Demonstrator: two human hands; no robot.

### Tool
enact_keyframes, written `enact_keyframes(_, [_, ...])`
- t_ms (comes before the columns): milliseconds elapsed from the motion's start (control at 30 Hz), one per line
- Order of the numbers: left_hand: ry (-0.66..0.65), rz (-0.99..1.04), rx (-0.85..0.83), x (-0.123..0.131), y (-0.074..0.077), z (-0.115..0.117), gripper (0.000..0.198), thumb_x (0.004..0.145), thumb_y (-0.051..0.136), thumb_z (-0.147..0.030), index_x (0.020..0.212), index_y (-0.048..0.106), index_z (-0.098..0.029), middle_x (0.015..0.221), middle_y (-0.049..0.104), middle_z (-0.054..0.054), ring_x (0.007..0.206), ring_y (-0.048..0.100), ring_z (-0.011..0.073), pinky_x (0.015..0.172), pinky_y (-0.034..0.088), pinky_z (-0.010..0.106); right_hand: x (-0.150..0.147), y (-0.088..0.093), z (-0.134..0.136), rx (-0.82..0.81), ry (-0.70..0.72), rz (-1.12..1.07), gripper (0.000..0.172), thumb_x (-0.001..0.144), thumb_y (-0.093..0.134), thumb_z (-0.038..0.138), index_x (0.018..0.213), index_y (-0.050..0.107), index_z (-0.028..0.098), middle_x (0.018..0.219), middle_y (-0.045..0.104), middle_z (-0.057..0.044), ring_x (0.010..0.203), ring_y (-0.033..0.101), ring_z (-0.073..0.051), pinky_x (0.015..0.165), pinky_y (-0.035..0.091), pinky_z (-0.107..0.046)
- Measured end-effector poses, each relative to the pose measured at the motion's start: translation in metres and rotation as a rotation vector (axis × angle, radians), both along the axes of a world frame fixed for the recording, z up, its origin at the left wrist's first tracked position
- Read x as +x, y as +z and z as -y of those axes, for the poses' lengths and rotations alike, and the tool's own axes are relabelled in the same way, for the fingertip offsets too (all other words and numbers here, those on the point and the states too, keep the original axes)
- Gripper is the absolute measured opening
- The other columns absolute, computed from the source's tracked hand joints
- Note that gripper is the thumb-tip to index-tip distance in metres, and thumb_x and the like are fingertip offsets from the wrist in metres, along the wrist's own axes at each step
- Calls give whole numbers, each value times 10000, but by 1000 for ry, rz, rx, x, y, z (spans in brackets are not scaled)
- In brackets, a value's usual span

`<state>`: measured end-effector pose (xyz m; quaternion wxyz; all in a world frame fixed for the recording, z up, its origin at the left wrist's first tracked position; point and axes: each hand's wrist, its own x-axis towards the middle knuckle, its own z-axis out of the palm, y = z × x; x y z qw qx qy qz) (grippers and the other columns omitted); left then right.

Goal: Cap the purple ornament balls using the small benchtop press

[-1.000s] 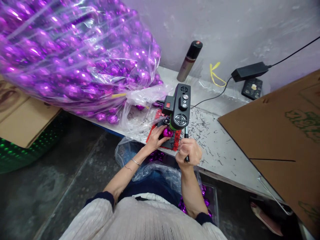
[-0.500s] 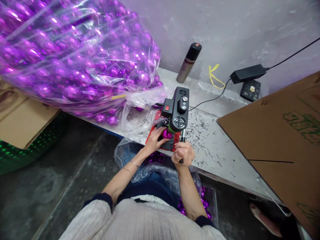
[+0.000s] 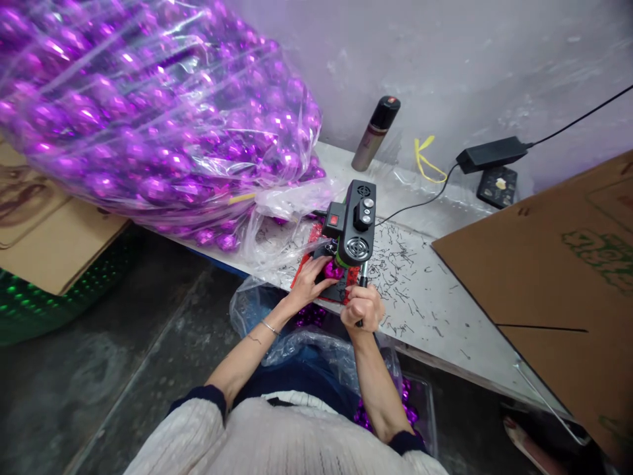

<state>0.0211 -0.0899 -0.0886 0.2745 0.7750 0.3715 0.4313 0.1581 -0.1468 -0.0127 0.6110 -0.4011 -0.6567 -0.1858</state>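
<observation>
A small black bench drill press (image 3: 357, 221) stands on the table, with a red switch on its side and round grilles on top. Beneath its near end, my left hand (image 3: 308, 285) grips a shiny magenta bauble (image 3: 333, 269) between thumb and fingers on the dark base (image 3: 330, 290). My right hand (image 3: 362, 307) is wrapped round the black handle of the machine's lever (image 3: 363, 280), just to the right of the base. The machine's head hides the point where it meets the bauble.
A clear bag (image 3: 163, 125) of purple baubles fills the back left. Dark shavings (image 3: 408, 277) litter the table. A spray can (image 3: 376, 132), a black power adapter (image 3: 492, 155) and a yellow tie (image 3: 428, 161) lie behind. A cardboard box (image 3: 554, 264) borders the right.
The whole view has shifted slightly, moving things a little down and right. Both hands keep their grips on the bauble and the lever handle.
</observation>
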Motion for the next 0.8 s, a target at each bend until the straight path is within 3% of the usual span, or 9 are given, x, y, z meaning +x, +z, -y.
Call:
enact_keyframes(300, [17,-21,-39,3,1,-2,537,957,662,-453,1429,552,-220,1381,677,152,1332,628,288,1186,435,532,0,-4,-1,10,37,31,311,1029,377,238,727,454,230,655,563,10,646,652,-147,563,455,-272])
enact_keyframes(467, [21,22,-42,4,1,1,572,947,661,-499,1432,543,-218,1388,667,160,1335,621,304,1170,451,550,-5,38,1,-84,-37,-151,315,997,448,168,688,478,226,628,557,12,580,604,-131,542,465,-274])
enact_keyframes(600, [18,-31,14,-7,1,35,678,971,620,-499,1551,396,-229,1477,592,175,1403,561,304,1201,417,572,-6,65,2,-157,-48,-213,312,979,491,149,675,489,219,623,554,18,559,553,-114,544,442,-271])
enact_keyframes(700, [-30,-136,83,-24,5,56,956,861,671,-676,1607,302,-208,1616,409,237,1508,417,376,1215,371,618,-5,62,4,-153,-22,-164,302,969,487,134,679,505,217,625,559,17,559,552,-115,539,435,-271])
enact_keyframes(767, [18,-158,99,-36,13,46,1060,812,650,-767,1614,289,-174,1648,340,259,1537,355,404,1217,361,620,-4,55,6,-149,-8,-136,287,958,482,116,692,512,218,635,563,15,566,555,-119,534,433,-270])
enact_keyframes(800, [84,-147,93,-42,18,32,1017,845,612,-760,1607,306,-160,1638,364,257,1532,366,395,1221,359,608,-4,52,7,-145,-6,-128,281,953,482,107,697,510,219,637,561,15,570,555,-120,534,432,-268])
